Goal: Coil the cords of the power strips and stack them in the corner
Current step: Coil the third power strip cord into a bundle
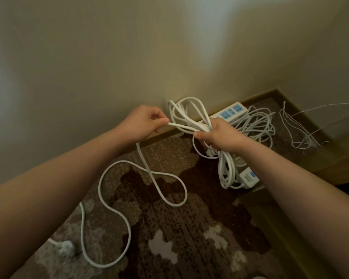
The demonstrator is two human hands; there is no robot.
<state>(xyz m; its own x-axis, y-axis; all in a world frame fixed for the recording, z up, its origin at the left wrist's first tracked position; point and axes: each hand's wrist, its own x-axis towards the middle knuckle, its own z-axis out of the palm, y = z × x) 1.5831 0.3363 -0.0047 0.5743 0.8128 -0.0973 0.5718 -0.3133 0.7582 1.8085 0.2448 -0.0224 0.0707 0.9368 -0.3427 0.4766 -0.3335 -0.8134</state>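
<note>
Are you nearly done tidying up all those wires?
About halfway. One power strip already lies near the corner with its cord bunched beside it. The right hand holds a coil while the left hand feeds cord. A long loose cord and its plug are on the carpet.

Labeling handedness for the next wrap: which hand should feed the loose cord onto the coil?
Left. The left hand already pinches the loose thick white cord trailing over the patterned brown carpet; the right hand is full, gripping the coiled white loops.
</note>
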